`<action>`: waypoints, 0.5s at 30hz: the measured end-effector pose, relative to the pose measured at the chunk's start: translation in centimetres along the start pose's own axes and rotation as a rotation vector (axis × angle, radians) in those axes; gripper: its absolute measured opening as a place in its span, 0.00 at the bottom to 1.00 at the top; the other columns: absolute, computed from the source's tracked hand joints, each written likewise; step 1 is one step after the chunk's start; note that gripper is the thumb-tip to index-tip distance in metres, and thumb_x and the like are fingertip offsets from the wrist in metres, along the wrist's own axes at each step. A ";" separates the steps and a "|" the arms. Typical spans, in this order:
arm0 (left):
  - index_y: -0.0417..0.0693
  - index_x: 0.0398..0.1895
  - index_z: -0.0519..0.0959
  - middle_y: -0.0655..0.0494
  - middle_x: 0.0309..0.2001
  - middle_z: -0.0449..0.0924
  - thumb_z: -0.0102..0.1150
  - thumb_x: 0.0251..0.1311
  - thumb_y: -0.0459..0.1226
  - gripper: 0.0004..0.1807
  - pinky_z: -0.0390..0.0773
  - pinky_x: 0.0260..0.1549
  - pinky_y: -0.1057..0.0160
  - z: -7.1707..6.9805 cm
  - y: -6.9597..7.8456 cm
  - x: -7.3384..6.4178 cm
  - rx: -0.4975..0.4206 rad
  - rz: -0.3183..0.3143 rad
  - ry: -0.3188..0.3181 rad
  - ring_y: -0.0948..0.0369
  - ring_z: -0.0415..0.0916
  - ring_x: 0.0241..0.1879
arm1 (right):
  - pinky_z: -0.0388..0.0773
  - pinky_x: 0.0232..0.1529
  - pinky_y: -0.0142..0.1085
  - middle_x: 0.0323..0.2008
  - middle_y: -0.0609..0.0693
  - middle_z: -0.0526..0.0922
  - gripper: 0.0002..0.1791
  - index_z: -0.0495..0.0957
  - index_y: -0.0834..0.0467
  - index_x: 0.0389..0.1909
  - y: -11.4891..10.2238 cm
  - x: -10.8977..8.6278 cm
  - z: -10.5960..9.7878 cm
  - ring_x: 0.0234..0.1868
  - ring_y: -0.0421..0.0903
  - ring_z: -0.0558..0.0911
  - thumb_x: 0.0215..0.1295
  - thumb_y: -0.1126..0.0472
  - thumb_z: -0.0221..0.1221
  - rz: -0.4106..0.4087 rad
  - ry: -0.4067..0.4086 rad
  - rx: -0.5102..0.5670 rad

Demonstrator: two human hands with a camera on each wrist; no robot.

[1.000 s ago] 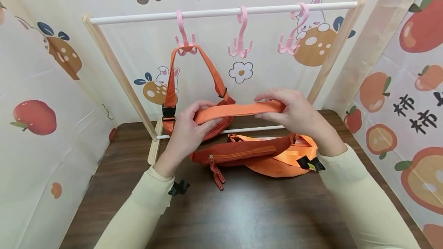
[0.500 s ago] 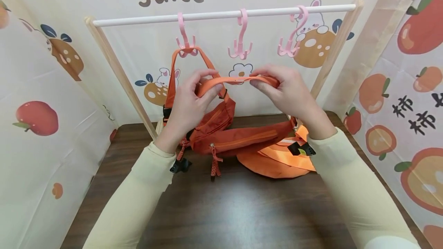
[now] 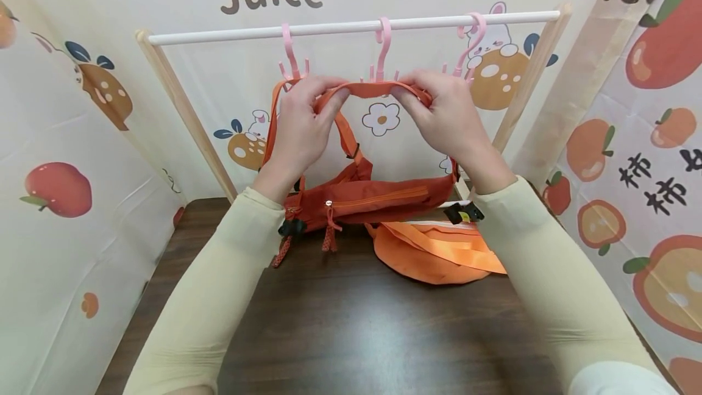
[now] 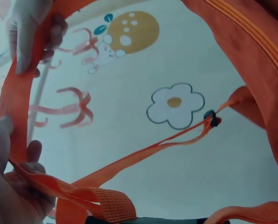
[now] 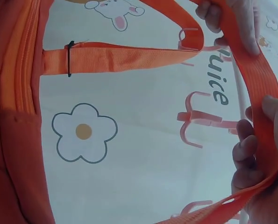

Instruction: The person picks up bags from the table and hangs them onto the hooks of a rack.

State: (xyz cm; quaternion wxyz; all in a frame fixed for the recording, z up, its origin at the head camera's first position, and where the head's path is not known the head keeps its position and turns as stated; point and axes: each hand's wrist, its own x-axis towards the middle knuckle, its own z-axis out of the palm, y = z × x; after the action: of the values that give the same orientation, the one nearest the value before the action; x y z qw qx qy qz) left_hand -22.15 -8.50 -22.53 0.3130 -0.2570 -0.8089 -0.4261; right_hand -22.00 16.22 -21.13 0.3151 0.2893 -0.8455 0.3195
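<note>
Both hands hold up the orange strap (image 3: pixel 373 89) of a rust-red waist bag (image 3: pixel 378 200), pinching it between thumbs and fingers a short span apart. My left hand (image 3: pixel 304 117) grips the strap's left part, my right hand (image 3: pixel 446 114) its right part. The bag hangs below with its zipper facing me and braided zipper pulls dangling. Just behind the strap, the middle pink hook (image 3: pixel 385 41) hangs from the rail; the strap covers its lower prongs in the head view. In the right wrist view the hook's prongs (image 5: pixel 195 119) show beyond the strap loop.
Another red bag hangs by its strap (image 3: pixel 347 136) from the left pink hook (image 3: pixel 289 50). A third pink hook (image 3: pixel 473 44) hangs at right on the white rail (image 3: pixel 329 29). A bright orange bag (image 3: pixel 428 261) lies on the dark wooden table (image 3: pixel 378 334).
Both hands have risen toward the rail, bringing the strap up to the middle hook's prongs. The bag has lifted along with them, uncovering more of the orange bag.
</note>
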 end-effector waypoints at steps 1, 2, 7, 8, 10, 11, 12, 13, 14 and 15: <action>0.48 0.56 0.89 0.55 0.50 0.88 0.64 0.76 0.43 0.14 0.73 0.45 0.61 0.1 -0.1 0.4 0.014 0.007 0.010 0.62 0.75 0.43 | 0.61 0.32 0.38 0.26 0.52 0.78 0.14 0.89 0.57 0.50 0.0 0.2 0.0 0.27 0.46 0.68 0.80 0.53 0.61 0.009 0.004 -0.012; 0.47 0.56 0.89 0.54 0.50 0.88 0.63 0.76 0.42 0.14 0.73 0.46 0.61 0.2 -0.2 0.7 0.029 0.014 0.020 0.61 0.75 0.43 | 0.61 0.32 0.38 0.25 0.52 0.76 0.14 0.89 0.57 0.50 0.0 0.5 0.1 0.27 0.46 0.68 0.80 0.53 0.60 0.016 0.010 -0.024; 0.51 0.57 0.88 0.56 0.51 0.88 0.61 0.77 0.45 0.15 0.75 0.47 0.64 0.6 -0.1 2.2 0.120 -0.049 0.031 0.61 0.77 0.46 | 0.60 0.33 0.39 0.23 0.53 0.72 0.17 0.89 0.58 0.49 0.0 1.5 0.3 0.26 0.47 0.68 0.82 0.50 0.57 0.054 0.023 -0.074; 0.52 0.58 0.88 0.57 0.52 0.88 0.60 0.77 0.46 0.15 0.75 0.48 0.65 0.7 -0.1 2.5 0.142 -0.071 0.028 0.62 0.78 0.47 | 0.60 0.33 0.39 0.23 0.53 0.71 0.18 0.88 0.58 0.49 0.0 1.6 0.3 0.26 0.48 0.68 0.82 0.50 0.57 0.060 0.026 -0.082; 0.54 0.58 0.88 0.59 0.52 0.87 0.59 0.78 0.48 0.16 0.75 0.46 0.65 0.9 0.0 3.0 0.177 -0.116 0.023 0.62 0.77 0.46 | 0.60 0.32 0.39 0.23 0.53 0.71 0.19 0.88 0.58 0.49 0.1 1.9 0.4 0.26 0.48 0.68 0.82 0.49 0.56 0.078 0.025 -0.093; 0.55 0.59 0.87 0.58 0.49 0.87 0.58 0.78 0.49 0.17 0.74 0.43 0.66 1.0 0.1 3.3 0.194 -0.135 0.022 0.62 0.77 0.44 | 0.60 0.32 0.39 0.24 0.53 0.71 0.19 0.88 0.58 0.49 0.2 2.0 0.4 0.26 0.48 0.68 0.83 0.49 0.55 0.087 0.025 -0.101; 0.55 0.59 0.87 0.58 0.46 0.87 0.58 0.78 0.50 0.17 0.73 0.41 0.65 1.2 0.1 3.5 0.210 -0.149 0.023 0.62 0.76 0.41 | 0.60 0.32 0.39 0.24 0.53 0.72 0.19 0.88 0.59 0.50 0.2 2.1 0.5 0.26 0.48 0.68 0.83 0.49 0.55 0.094 0.024 -0.109; 0.56 0.59 0.87 0.58 0.43 0.85 0.57 0.78 0.51 0.18 0.71 0.38 0.65 1.3 0.1 3.7 0.224 -0.164 0.022 0.62 0.74 0.38 | 0.61 0.32 0.39 0.25 0.53 0.73 0.20 0.87 0.59 0.50 0.3 2.2 0.6 0.26 0.48 0.68 0.83 0.48 0.54 0.104 0.022 -0.117; 0.56 0.59 0.87 0.57 0.39 0.84 0.57 0.78 0.52 0.18 0.70 0.35 0.64 1.4 0.1 3.9 0.237 -0.177 0.024 0.61 0.73 0.35 | 0.61 0.32 0.39 0.25 0.53 0.74 0.20 0.87 0.59 0.50 0.3 2.2 0.6 0.26 0.48 0.69 0.83 0.48 0.54 0.113 0.019 -0.125; 0.56 0.59 0.87 0.56 0.36 0.82 0.56 0.79 0.52 0.18 0.68 0.32 0.63 1.6 0.1 4.0 0.249 -0.186 0.026 0.60 0.71 0.33 | 0.62 0.32 0.39 0.26 0.53 0.75 0.20 0.87 0.58 0.51 0.4 2.3 0.7 0.27 0.48 0.70 0.83 0.48 0.54 0.122 0.013 -0.131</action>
State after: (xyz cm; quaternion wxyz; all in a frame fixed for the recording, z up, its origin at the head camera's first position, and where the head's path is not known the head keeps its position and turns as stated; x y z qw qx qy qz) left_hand -25.25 -6.53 -20.28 0.3120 -0.1347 -0.8717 -0.3531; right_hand -23.97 15.30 -19.98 0.3187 0.2139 -0.8787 0.2839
